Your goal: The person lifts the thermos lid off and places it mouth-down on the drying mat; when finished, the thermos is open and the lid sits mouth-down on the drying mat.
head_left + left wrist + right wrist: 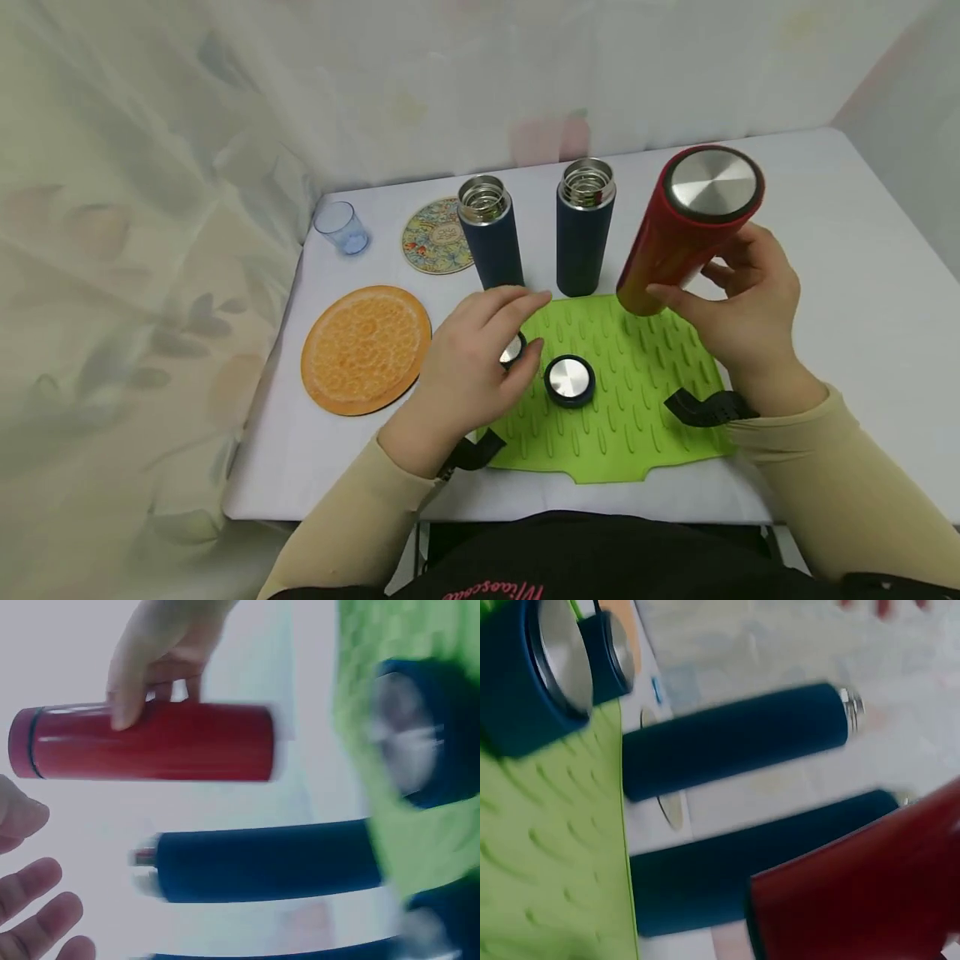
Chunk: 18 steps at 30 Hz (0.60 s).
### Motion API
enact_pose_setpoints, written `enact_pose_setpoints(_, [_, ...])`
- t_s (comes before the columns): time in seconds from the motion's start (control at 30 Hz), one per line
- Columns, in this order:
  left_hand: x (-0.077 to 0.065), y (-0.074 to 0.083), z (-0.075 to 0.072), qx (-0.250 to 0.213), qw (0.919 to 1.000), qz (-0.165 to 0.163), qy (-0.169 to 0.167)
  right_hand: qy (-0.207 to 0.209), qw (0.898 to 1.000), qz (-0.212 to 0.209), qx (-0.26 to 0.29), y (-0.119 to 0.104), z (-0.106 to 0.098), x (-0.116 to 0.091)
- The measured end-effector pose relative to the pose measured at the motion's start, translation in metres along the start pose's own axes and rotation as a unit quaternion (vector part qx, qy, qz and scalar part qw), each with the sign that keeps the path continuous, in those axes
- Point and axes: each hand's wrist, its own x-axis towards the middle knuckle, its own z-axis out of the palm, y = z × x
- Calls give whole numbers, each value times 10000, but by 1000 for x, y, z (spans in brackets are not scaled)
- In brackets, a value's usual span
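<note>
My right hand [757, 304] grips a red thermos bottle [667, 250] near its lower half, lifted above the back of the green mat and tilted. A round brushed-metal disc [713, 183] faces up at its top end. My left hand [476, 358], fingers apart and relaxed, holds nothing and hovers over the mat's left part. In the left wrist view its fingertips [37, 881] are apart from the red bottle [165, 742]. Two dark blue lids with metal tops lie on the mat: one lid [570, 381] in plain sight, the other lid [512, 350] partly hidden behind my left hand.
Two dark blue thermos bottles, the left bottle [491, 242] and right bottle [584, 229], stand uncapped behind the nubbed green mat [615, 442]. To the left are an orange round mat [367, 350], a patterned round coaster [435, 242] and a blue glass [345, 229]. A curtain [450, 92] hangs behind the table.
</note>
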Motion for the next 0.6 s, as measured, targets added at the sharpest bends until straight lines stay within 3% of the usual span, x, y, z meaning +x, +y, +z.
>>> enact_pose_setpoints(0.13, [21,3,-25,-341,9985,368,206,-794,9952,-173,-551,-1,3,-11])
enact_pose_setpoints(0.23, [37,10,-42,-613,9954,713,159,-1375,9885,-190,-595,-4,5,-19])
enact_pose_setpoints(0.43, [56,21,-61,-1149,9867,1125,-229,-2204,9738,-140,-537,-14,8,-28])
enact_pose_setpoints(0.6, [61,24,-69,-1428,9787,1267,-755,-2650,9587,-566,-862,-18,9,-31])
